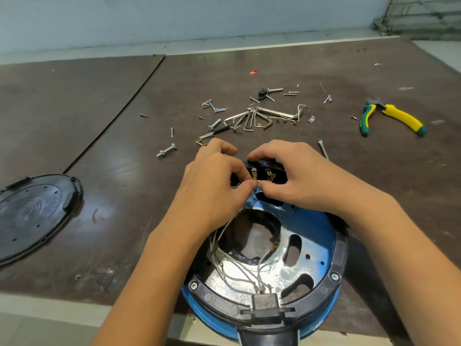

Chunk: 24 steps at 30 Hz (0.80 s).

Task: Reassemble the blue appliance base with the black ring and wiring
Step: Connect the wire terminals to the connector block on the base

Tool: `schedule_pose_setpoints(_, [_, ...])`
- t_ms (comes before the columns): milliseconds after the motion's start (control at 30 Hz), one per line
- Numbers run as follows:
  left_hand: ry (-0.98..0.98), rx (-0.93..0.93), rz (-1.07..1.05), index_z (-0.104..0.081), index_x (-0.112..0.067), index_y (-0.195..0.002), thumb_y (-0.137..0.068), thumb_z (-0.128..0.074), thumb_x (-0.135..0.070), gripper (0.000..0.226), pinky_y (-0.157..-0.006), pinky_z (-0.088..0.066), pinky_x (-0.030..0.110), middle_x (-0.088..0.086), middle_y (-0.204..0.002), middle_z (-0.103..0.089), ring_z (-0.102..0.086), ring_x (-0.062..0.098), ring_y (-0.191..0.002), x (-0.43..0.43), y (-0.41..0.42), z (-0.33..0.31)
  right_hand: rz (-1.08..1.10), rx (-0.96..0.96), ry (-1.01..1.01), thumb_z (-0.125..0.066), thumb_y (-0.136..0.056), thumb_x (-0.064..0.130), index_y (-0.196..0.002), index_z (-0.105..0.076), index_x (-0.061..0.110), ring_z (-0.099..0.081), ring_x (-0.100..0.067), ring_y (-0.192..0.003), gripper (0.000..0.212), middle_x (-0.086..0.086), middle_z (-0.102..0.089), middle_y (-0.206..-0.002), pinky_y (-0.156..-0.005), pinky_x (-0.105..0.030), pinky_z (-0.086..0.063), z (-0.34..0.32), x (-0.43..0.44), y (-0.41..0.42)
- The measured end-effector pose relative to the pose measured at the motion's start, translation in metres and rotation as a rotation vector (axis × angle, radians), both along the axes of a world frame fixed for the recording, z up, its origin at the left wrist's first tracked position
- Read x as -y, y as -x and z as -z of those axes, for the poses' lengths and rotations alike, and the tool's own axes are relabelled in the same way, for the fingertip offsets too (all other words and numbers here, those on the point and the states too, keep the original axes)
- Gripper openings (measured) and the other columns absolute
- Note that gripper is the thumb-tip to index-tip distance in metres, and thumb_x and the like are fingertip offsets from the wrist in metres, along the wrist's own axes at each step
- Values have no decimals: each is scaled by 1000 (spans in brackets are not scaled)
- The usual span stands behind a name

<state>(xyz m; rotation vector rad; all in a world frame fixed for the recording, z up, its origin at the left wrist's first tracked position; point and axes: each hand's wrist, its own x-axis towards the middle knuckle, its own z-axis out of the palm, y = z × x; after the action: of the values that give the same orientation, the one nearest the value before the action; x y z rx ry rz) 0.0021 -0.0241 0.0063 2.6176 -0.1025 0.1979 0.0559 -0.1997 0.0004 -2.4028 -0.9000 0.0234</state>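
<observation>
Brown bench, scuffed, pale wall behind.

Both forearms reach in from the near edge, wrists roughly level, hands meeting at centre. Left hand: fingers curled over the far side of a small black block, thumb on the near face, gripping its left end. Right hand: forefinger hooked over the top, thumb underneath, gripping the right end. Thumb tips touch each other at a brass terminal on the block's face.

Base, blue, sits open side up directly below and nearer than the hands, overhanging the near bench edge. Ring, black, lies on its rim, with screws showing at near-left and near-right. Wires, pale, run from a connector at the near rim across the shiny inner plate and up under the left palm toward the block.

Beyond the hands: hex keys and loose screws; a bolt far-left of the left hand. Pliers, yellow-green grips, well off to the far right. Black cover lies flat, far left of the left forearm.
</observation>
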Motion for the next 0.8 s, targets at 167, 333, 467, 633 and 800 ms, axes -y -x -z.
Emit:
schedule_pose_setpoints(167, [19, -5, -4, -72, -34, -78, -82, -74, -40, 8, -98, -44, 44, -9, -123, -48, -46, 11, -119, -1, -1, 2, 1, -4, -7, -71, -84, 31, -132, -59, 22, -57, -9, -114, 50, 6, -63, -125, -98, -25, -47, 1, 0, -2])
schedule_pose_setpoints(333, [58, -23, -5, -68, -38, -73, -82, -73, -42, 11, -94, -46, 46, -13, -118, -49, -51, 10, -110, -2, -2, 3, 15, 12, 1, -72, -85, 30, -134, -59, 19, -57, -11, -115, 52, 3, -62, -126, -97, -24, -46, 4, -1, -2])
schedule_pose_setpoints(467, [60, -19, -11, -70, -34, -74, -83, -73, -41, 11, -87, -49, 42, -14, -112, -52, -54, 11, -103, -1, -4, 4, 28, 36, 3, -72, -85, 27, -130, -62, 19, -58, -13, -114, 47, 2, -65, -123, -96, -26, -46, 4, -3, -2])
schedule_pose_setpoints(633, [74, 1, -13, -73, -30, -74, -82, -75, -37, 10, -85, -48, 36, -14, -111, -55, -56, 8, -101, -1, -5, 4, 50, 31, 7, -71, -84, 29, -129, -64, 20, -59, -12, -112, 47, 3, -66, -121, -93, -24, -46, 5, -3, -2])
schedule_pose_setpoints(800, [63, 16, -5, -75, -29, -79, -83, -72, -34, 7, -84, -46, 30, -13, -113, -56, -55, 8, -103, -2, -4, 4, 77, -5, 8, -71, -83, 32, -129, -64, 24, -57, -12, -118, 47, 5, -65, -125, -98, -26, -45, 4, -4, -3])
